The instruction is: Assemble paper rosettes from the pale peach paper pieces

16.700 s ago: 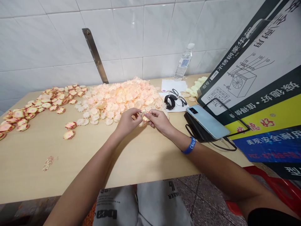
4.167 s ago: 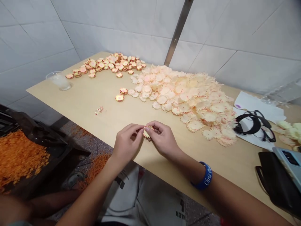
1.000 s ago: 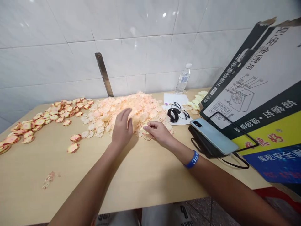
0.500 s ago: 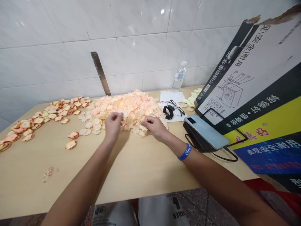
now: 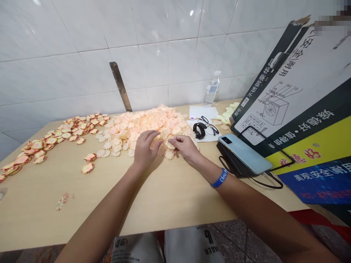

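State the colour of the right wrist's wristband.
The wristband is blue with white lettering, best seen in the head view.

One left hand [image 5: 145, 149], one right hand [image 5: 186, 146], one phone [image 5: 245, 153], one water bottle [image 5: 211, 89], one pair of glasses [image 5: 210, 129], one blue wristband [image 5: 219, 178]

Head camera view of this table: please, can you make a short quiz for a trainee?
1. Which hand wears the blue wristband: A) the left hand, or B) the right hand?
2. True or false: the pale blue smartphone rests on a black pouch.
3. Fill in the missing word: the black watch lies on white paper, beside the ____.

Key: 1. B; 2. True; 3. eyeglasses.
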Tool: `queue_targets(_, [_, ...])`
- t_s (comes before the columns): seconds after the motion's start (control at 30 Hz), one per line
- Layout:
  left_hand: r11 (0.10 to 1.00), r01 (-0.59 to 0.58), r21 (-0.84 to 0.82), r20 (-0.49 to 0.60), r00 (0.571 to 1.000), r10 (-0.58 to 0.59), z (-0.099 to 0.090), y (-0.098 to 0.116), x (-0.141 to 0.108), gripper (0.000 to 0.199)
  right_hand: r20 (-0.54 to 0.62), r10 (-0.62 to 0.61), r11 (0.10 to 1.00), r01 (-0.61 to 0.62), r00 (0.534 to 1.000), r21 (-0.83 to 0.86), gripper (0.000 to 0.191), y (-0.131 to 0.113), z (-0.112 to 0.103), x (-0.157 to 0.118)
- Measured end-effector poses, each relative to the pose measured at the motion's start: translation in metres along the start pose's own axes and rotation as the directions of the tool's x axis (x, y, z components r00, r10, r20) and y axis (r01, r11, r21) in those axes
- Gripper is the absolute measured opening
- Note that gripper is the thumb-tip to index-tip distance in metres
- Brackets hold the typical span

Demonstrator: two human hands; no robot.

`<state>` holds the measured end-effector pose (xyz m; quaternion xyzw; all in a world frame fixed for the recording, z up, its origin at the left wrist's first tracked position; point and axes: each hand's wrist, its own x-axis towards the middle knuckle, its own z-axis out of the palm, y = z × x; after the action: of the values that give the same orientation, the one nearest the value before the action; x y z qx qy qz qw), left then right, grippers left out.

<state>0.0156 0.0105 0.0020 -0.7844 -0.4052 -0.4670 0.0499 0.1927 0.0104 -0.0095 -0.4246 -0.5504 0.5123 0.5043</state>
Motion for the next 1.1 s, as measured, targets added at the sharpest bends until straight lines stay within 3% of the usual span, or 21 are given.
queue_targets(0.17, [0.990,0.027,-0.136,0.050,0.999,-0.020,0.005,0.015,-0.002,0.015,-0.052,-0.005,1.000,0.004,0.999,-0.023,0.051,-0.002,0.000,-0.002])
queue_targets(0.3, [0.922,0.241,-0.304,0.148,0.968,-0.204,0.011,0.023,-0.004,0.014,-0.047,-0.021,0.999,0.019,0.999,-0.029,0.052,0.000,0.001,-0.002])
queue_targets(0.37, [0.835,0.418,-0.357,0.185,0.908,-0.376,0.011,0.018,-0.001,0.016,-0.015,-0.001,1.000,0.000,1.000,-0.017,0.047,0.001,0.002,-0.002])
queue_targets(0.43, [0.708,0.578,-0.406,0.155,0.807,-0.570,0.006,0.004,0.003,0.019,-0.021,-0.008,1.000,0.008,1.000,0.009,0.043,0.002,0.003,-0.001])
queue_targets(0.5, [0.609,0.660,-0.441,0.002,0.679,-0.734,-0.004,-0.016,0.009,0.022,-0.061,-0.033,0.999,0.035,0.998,0.021,0.041,0.003,0.004,0.000])
queue_targets(0.53, [0.601,0.669,-0.438,-0.096,0.630,-0.771,-0.011,-0.026,0.012,0.024,-0.077,-0.041,0.999,0.043,0.996,0.020,0.040,0.003,0.003,0.000])
queue_targets(0.57, [0.641,0.653,-0.404,-0.184,0.628,-0.756,-0.017,-0.034,0.014,0.027,-0.084,-0.042,0.999,0.043,0.996,0.017,0.039,0.003,0.002,0.001])
queue_targets(0.6, [0.703,0.625,-0.341,-0.249,0.661,-0.708,-0.022,-0.041,0.015,0.029,-0.082,-0.037,0.999,0.038,0.996,0.015,0.038,0.003,0.001,0.002])
queue_targets(0.67, [0.841,0.517,-0.159,-0.298,0.787,-0.540,-0.027,-0.048,0.016,0.035,-0.062,-0.020,1.000,0.021,0.998,0.022,0.034,0.004,-0.001,0.003])
queue_targets(0.73, [0.925,0.381,0.008,-0.262,0.893,-0.365,-0.025,-0.044,0.014,0.042,-0.043,-0.010,0.999,0.012,0.999,0.038,0.030,0.004,-0.002,0.005])
queue_targets(0.77, [0.946,0.318,0.060,-0.230,0.927,-0.297,-0.022,-0.040,0.012,0.041,-0.041,-0.010,0.999,0.012,0.999,0.045,0.029,0.004,-0.002,0.005])
queue_targets(0.9, [0.985,0.171,0.021,-0.119,0.979,-0.167,-0.004,-0.013,0.002,0.027,-0.062,0.004,0.999,-0.001,0.998,0.041,0.032,0.003,0.001,0.003])
queue_targets(1.1, [0.966,0.169,-0.193,0.030,0.986,-0.167,0.010,0.024,-0.007,0.014,-0.100,-0.019,1.000,0.019,0.995,-0.006,0.044,0.000,0.005,-0.001])
